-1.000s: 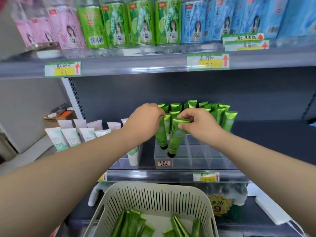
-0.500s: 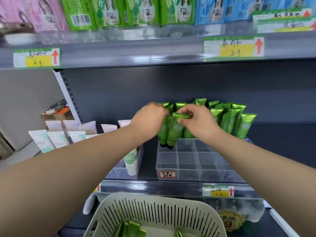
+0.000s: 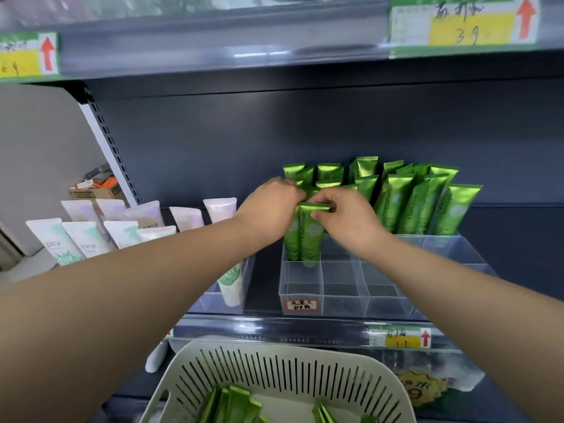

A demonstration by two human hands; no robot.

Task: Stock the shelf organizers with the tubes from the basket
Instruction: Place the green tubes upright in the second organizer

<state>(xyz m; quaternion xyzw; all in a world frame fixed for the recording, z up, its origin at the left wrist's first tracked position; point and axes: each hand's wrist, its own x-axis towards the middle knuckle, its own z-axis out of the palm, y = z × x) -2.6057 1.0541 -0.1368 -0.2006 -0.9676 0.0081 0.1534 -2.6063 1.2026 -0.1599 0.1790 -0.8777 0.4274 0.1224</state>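
Your right hand point(image 3: 348, 221) pinches green tube point(image 3: 309, 239) by its crimp, cap down in organizer point(image 3: 345, 296) left col. Your left hand point(image 3: 271, 209) covers 2nd tube point(image 3: 291, 244); grip hidden, can't tell. Back rows full, front cells empty, basket point(image 3: 274, 377) holds spare tubes point(image 3: 233, 406). Approx halfway imo.

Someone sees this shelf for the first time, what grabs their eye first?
Two hands meeting mid-shelf: the right hand pinches the top of a green tube standing in the clear organizer, the left hand covering another beside it. Behind and right, a bright block of stocked tubes stands upright; below, a slotted basket holds more.
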